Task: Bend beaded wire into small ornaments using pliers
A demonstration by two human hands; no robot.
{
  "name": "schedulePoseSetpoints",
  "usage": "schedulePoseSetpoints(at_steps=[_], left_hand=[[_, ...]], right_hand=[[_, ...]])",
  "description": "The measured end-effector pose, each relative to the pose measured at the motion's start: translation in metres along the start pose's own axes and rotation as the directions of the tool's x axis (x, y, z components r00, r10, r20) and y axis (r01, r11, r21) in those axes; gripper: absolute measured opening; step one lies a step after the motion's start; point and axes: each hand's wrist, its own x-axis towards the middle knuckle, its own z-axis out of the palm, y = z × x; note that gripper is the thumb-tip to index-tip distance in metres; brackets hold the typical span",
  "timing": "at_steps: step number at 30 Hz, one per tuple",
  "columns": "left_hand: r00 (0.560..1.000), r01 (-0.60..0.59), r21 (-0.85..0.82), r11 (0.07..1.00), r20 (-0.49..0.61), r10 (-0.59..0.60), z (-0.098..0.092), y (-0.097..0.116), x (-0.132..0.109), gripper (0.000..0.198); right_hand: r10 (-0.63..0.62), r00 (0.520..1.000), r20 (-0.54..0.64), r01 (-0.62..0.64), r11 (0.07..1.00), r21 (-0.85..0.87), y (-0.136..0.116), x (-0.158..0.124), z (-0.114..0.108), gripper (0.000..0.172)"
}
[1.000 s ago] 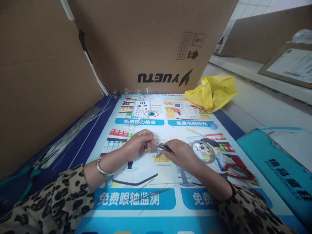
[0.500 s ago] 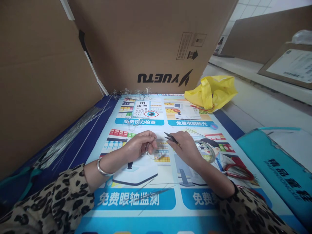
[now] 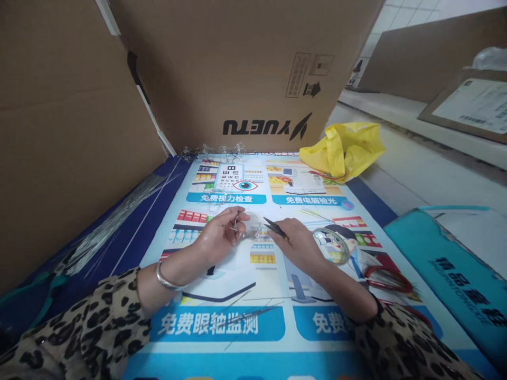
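Note:
My left hand (image 3: pixel 221 233), palm turned partly up, pinches a thin wire piece with small clear beads (image 3: pixel 256 231) between its curled fingers. In my right hand (image 3: pixel 299 244) is a pair of small dark pointed pliers (image 3: pixel 274 226), their tips facing the beaded wire. Those tips are close to the beads; whether they touch cannot be made out. Right of that hand lies a round clear ring-shaped item (image 3: pixel 344 254), perhaps a tape roll or dish. Loose thin wires (image 3: pixel 253 315) are scattered on the printed poster (image 3: pixel 269 279) below the hands.
Cardboard walls (image 3: pixel 237 63) rise behind and on the left. A wire bundle (image 3: pixel 106 227) lies left. More beaded wire pieces (image 3: pixel 214 152) sit at the back. A yellow plastic bag (image 3: pixel 356 148), red-handled scissors (image 3: pixel 390 279) and a teal box (image 3: pixel 443 264) are on the right.
My left hand has turned more palm-up and shifted slightly left and up, lifting the beaded wire. My right hand has lowered slightly, and the pliers' jaws look a little different in angle.

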Motion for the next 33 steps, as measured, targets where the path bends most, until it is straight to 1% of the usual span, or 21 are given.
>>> schedulePoseSetpoints(at_steps=[3,4,7,11,15,19,21,24,26,29,33], left_hand=[[0.999,-0.052,-0.107,0.993,-0.016,0.050,0.000,0.002,0.001,0.007],[0.999,-0.034,-0.117,0.993,-0.027,0.031,0.000,0.001,0.001,0.006],[0.998,0.058,-0.074,0.996,-0.034,-0.061,0.000,-0.004,0.000,0.006],[0.997,0.067,-0.049,0.997,0.045,-0.065,0.000,-0.011,-0.002,0.005],[0.992,0.070,-0.047,0.996,0.107,-0.065,0.001,-0.013,-0.004,0.006],[0.986,0.110,-0.024,0.994,0.127,-0.106,0.006,-0.016,-0.005,0.006],[0.983,0.141,0.010,0.990,0.114,-0.141,0.009,-0.017,-0.006,0.007],[0.977,0.181,0.106,0.978,0.093,-0.191,0.012,-0.017,-0.007,0.009],[0.974,0.191,0.173,0.966,0.093,-0.209,0.013,-0.017,-0.008,0.011],[0.970,0.181,0.247,0.952,0.115,-0.215,0.011,-0.016,-0.010,0.014],[0.962,0.166,0.301,0.939,0.158,-0.221,0.008,-0.016,-0.011,0.014]], right_hand=[[0.011,1.000,-0.010,-0.009,0.995,0.103,0.001,0.000,0.001,0.023],[0.005,1.000,-0.015,-0.003,0.992,0.128,0.002,0.000,0.002,0.023],[-0.035,0.999,-0.029,0.039,0.986,0.162,0.002,0.001,0.005,0.023],[-0.033,0.999,-0.030,0.038,0.979,0.198,-0.002,0.003,0.004,0.024],[0.019,0.999,0.027,-0.025,0.972,0.235,-0.008,0.005,-0.002,0.025],[0.070,0.996,0.058,-0.084,0.950,0.302,-0.009,0.005,-0.003,0.029],[0.111,0.992,0.054,-0.123,0.923,0.364,-0.007,0.005,-0.002,0.028],[0.168,0.983,0.071,-0.182,0.873,0.453,-0.007,0.004,0.000,0.024],[0.182,0.978,0.098,-0.207,0.870,0.448,-0.010,0.004,-0.001,0.020],[0.174,0.977,0.120,-0.208,0.894,0.397,-0.017,0.004,-0.002,0.013],[0.182,0.974,0.134,-0.222,0.877,0.426,-0.023,0.002,-0.002,0.013]])
